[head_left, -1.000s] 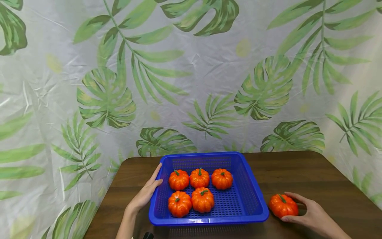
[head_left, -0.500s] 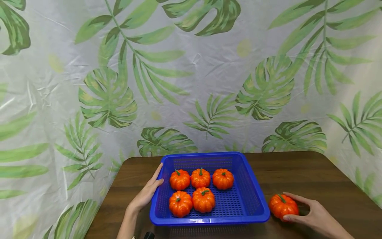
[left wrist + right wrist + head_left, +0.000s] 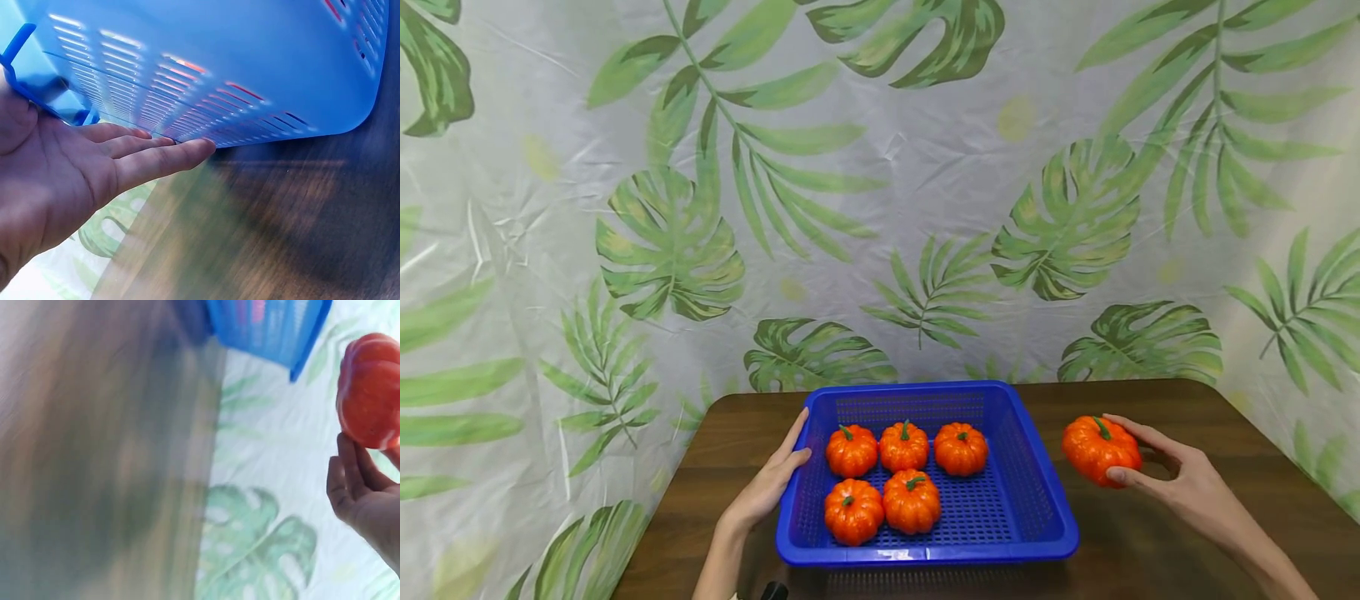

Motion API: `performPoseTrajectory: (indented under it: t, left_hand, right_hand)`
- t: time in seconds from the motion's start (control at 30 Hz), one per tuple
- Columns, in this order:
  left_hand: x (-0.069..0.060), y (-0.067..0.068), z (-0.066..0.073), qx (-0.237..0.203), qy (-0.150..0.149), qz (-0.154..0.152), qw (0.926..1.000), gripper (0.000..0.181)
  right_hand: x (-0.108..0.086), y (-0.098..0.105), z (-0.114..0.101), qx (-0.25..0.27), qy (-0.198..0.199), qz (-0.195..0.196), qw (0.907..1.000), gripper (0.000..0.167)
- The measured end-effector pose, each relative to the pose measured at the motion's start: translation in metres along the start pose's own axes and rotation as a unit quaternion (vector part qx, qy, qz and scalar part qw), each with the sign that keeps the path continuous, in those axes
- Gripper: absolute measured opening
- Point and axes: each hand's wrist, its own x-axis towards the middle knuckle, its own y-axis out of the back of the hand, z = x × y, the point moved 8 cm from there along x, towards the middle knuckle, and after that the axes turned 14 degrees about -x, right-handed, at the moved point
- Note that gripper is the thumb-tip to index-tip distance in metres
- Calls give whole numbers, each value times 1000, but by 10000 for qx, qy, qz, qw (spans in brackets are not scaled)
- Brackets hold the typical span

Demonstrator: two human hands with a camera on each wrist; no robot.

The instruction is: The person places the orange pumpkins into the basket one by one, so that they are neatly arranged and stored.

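My right hand (image 3: 1191,483) pinches a small orange pumpkin (image 3: 1093,458) with a green stem, thumb in front and fingers behind. It is raised above the table, right of the blue plastic basket (image 3: 1000,552). In the right wrist view the held pumpkin (image 3: 370,394) sits on the fingertips. My left hand (image 3: 763,492) rests against the basket's left side, its thumb at the rim. In the left wrist view its straight fingers (image 3: 159,165) touch the slotted outer wall. Several pumpkins (image 3: 912,502) sit inside the basket, toward its left and back.
The basket stands on a dark wooden table (image 3: 1135,417). A leaf-patterned curtain (image 3: 925,208) hangs behind the table and along its sides. A small black object (image 3: 774,591) shows at the bottom edge, in front of the basket's left corner.
My right hand has lifted the pumpkin from the table, up and slightly to the left. The left hand, the basket and the pumpkins inside have stayed put.
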Motion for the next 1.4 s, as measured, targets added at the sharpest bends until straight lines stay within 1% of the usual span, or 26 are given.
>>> performPoseTrajectory:
  t: [0.1,0.3,0.4,0.47,0.57,0.8,0.9,1.03,1.13,1.2,1.3,1.4]
  left_hand:
    - [-1,0,0,17,-29,-15,10000,67]
    - [-1,-1,2,67,-92,-104,9999,66]
    - [-2,-2,3,88,-101,-119,9998,66]
    - [-2,-2,3,73,-86,-113,9999,66]
    - [-2,-2,2,82,-81,-113,9999,67]
    - [-2,-3,5,84,-98,-114,9999,67]
    - [-2,-3,5,77,-91,-99,9999,67]
    - [-2,-2,4,130,-107,-64,9998,66]
    - [-2,-2,4,161,-111,-41,9998,66]
    - [-3,-2,5,182,-118,-17,9998,66]
    - [-3,-2,5,227,-122,4,9997,66]
    - [-3,-1,5,252,-117,-3,9996,66]
  right_hand:
    - [10,-5,-24,41,306,-16,9995,65]
    - [28,-29,-59,23,805,-287,9963,67]
    - [33,-41,-72,8,1098,-434,9930,67]
    - [34,-47,-80,-14,1298,-464,9905,68]
    - [36,-56,-89,-71,1455,-499,9881,69]
    - [42,-71,-102,-406,1528,-530,9860,73]
    - [43,-75,-110,-633,1725,-541,9815,76]
    - [44,-86,-121,-817,1931,-791,9746,80]
    - [44,-97,-128,-951,1909,-1001,9719,82]
    - [44,-104,-133,-1053,1886,-1061,9706,81]
    - [46,-112,-138,-1073,1760,-1105,9723,80]
    - [47,-121,-140,-904,1475,-1345,9757,77]
